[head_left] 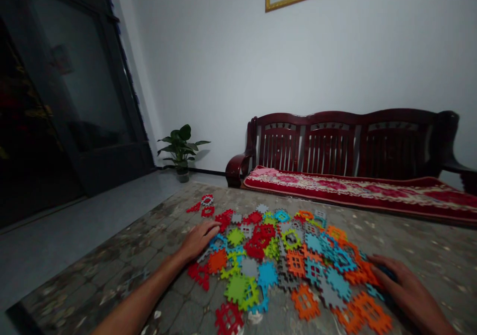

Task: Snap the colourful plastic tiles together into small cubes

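Toothed plastic building tiles in several colours lie in a loose pile. My left hand (pixel 199 238) reaches in at the pile's left side with fingers stretched out. Its fingertips are beside red tiles (pixel 224 219), and blue tiles (pixel 219 243) lie just to its right. At the opposite edge, my right hand (pixel 400 280) rests with fingers extended next to orange tiles (pixel 367 271). Something dark blue (pixel 388 273) shows between its thumb and fingers, partly hidden. Between the hands are green (pixel 235 236), grey (pixel 249 267) and light blue tiles (pixel 267 274).
The tiles lie on a table with a patterned grey-brown cover (pixel 164 215). Behind it stands a dark wooden bench (pixel 328 148) with a red floral cushion (pixel 335 188). A potted plant (pixel 182 148) is near the wall, and a dark door (pixel 82 76) stands at left.
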